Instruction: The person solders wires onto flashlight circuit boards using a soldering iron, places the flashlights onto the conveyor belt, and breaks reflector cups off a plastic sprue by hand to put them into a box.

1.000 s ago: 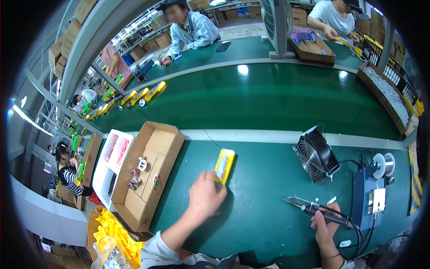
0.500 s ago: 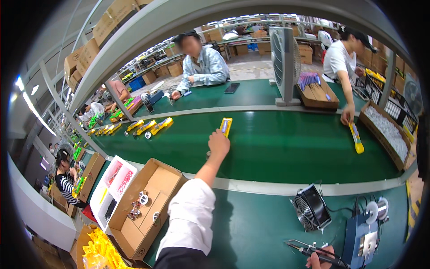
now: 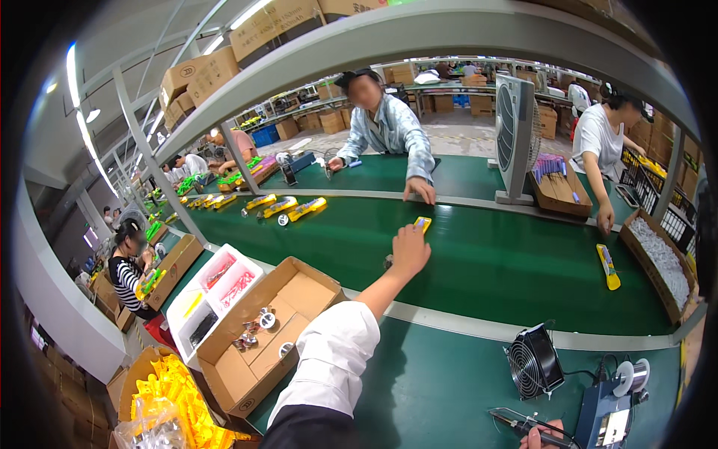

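My left hand (image 3: 410,251) is out over the green conveyor belt (image 3: 493,262), palm down, with its fingers closed on a yellow plastic housing (image 3: 423,223). A purple insert shows at its far end; a small round part peeks out by my wrist side. At the lower right, my right hand (image 3: 546,435) grips a soldering iron (image 3: 514,422), tip pointing left. Beside it is a blue soldering station (image 3: 598,411) with a solder wire spool (image 3: 633,376). Another yellow housing (image 3: 608,268) lies on the belt at the right.
Several yellow housings (image 3: 307,209) lie along the belt's left. Nearer me are a cardboard box (image 3: 299,280) with small reflectors, a white divided tray (image 3: 247,263) and a heap of yellow parts (image 3: 168,385). A small black fan (image 3: 535,363) stands on my bench. A co-worker's hand (image 3: 420,190) reaches in opposite.
The person opposite has stretched a hand to the belt's far edge. The worker at right has let go of a yellow housing and drawn back. My view has shifted; my left hand still holds its housing.
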`<act>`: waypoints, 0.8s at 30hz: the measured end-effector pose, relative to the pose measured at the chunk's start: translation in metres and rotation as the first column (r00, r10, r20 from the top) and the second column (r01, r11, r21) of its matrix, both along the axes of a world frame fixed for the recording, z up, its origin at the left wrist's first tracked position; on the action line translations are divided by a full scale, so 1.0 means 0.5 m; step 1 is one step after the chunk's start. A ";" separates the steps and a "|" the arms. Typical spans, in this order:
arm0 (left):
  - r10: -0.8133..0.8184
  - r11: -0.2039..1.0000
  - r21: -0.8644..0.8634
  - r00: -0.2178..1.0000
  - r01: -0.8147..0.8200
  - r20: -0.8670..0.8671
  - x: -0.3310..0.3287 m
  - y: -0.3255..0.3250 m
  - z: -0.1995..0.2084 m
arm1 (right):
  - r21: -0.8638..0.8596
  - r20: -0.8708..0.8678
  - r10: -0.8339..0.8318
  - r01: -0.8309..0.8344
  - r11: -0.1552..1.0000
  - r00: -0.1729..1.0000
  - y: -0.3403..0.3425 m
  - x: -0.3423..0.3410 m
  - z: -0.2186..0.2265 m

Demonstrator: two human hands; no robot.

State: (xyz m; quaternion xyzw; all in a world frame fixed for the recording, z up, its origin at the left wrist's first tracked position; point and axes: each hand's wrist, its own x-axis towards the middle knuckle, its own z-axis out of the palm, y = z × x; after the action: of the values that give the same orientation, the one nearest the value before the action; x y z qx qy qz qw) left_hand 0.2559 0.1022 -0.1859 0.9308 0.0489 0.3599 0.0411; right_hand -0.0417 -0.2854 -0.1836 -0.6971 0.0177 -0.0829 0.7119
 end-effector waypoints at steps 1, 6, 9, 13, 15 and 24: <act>-0.082 0.996 0.026 0.997 0.082 0.001 -0.011 -0.015 0.008 | -0.012 -0.038 0.000 0.000 1.000 0.999 -0.003 0.000 -0.004; -0.381 0.923 -0.046 0.889 0.383 -0.252 -0.107 -0.092 0.043 | -0.070 0.013 0.018 -0.017 0.997 1.000 0.001 -0.003 0.008; -0.509 0.845 -0.058 0.766 0.531 -0.393 -0.201 -0.132 0.055 | -0.064 -0.002 -0.014 0.014 0.998 1.000 -0.001 -0.003 0.006; -0.588 0.714 0.019 0.615 0.699 -0.526 -0.352 -0.132 0.058 | -0.079 0.013 0.006 -0.005 0.997 1.000 0.001 -0.005 0.002; -0.601 0.672 0.023 0.564 0.740 -0.566 -0.420 -0.106 0.069 | -0.094 0.019 0.022 -0.020 0.995 1.000 0.003 -0.008 0.002; -0.447 0.890 0.040 0.885 0.455 -0.128 -0.532 0.142 0.074 | -0.076 0.112 0.000 0.008 0.997 0.994 0.005 -0.004 -0.020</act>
State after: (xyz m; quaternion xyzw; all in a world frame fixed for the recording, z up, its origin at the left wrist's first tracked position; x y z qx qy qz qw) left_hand -0.0101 0.1730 -0.1491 0.9366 -0.1790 0.2878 0.0886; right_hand -0.0438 -0.2827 -0.1936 -0.7181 -0.0240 -0.1240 0.6844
